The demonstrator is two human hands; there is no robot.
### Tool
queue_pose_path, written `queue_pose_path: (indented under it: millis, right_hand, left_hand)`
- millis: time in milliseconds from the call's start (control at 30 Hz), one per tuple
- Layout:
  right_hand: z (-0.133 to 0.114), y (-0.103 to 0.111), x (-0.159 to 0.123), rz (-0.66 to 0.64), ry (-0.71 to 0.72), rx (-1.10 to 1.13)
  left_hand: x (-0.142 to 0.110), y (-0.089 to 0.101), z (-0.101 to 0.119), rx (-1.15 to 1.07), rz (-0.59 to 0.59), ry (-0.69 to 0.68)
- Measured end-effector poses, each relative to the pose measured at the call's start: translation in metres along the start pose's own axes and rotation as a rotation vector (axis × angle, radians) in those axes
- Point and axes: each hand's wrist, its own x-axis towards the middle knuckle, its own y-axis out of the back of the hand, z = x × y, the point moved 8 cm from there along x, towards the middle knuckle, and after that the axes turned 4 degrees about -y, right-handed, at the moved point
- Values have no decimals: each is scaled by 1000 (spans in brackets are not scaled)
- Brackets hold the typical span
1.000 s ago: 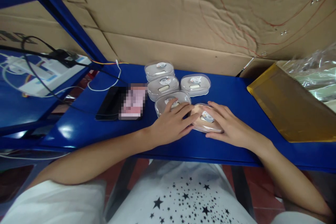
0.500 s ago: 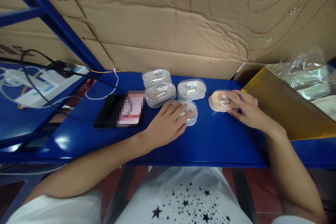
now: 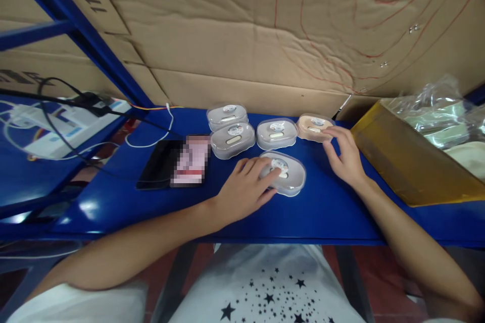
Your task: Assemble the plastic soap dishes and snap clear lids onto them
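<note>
A clear-lidded, grey oval case [image 3: 293, 181] lies nearest to me on the blue table, tilted slightly. My left hand [image 3: 244, 184] rests at its left end with fingers stretched out, the index finger lying on top by the round label. A peach oval case [image 3: 308, 126] stands at the right end of the back row. At its right edge, my right hand [image 3: 344, 156] touches it with the fingertips, thumb spread apart near the front corner. Three more grey cases stand close by: the back left one [image 3: 217, 120], the front left one [image 3: 220, 147] and the middle one [image 3: 265, 139].
Left of the cases lies a black phone cover [image 3: 157, 164] with a blurred-out screen [image 3: 191, 161]. A power strip [image 3: 56, 136] with cables is at far left. A yellow-brown bin [image 3: 413, 166] holding bagged green items [image 3: 443, 123] stands right. Cardboard [image 3: 227, 35] backs the table.
The peach case has moved back and left, beside the middle grey case, with my right hand following. The nearest grey case has slid right and toward me under my left hand.
</note>
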Motion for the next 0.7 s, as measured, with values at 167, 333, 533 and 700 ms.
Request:
queue_pose_path:
  millis: [167, 333, 533, 700]
  right_hand:
    - [-88, -22, -36, -394, 363, 49]
    - [-110, -26, -46, -430, 467, -26]
    - [-64, -3, -25, -262, 330, -192]
    - [-28, 4, -18, -245, 200, -349]
  left_hand:
    - [3, -5, -7, -52, 36, -39]
    - [6, 3, -3, -99, 48, -173]
    - [7, 14, -66, 157, -11, 295]
    - [-1, -4, -110, 196, -175, 536]
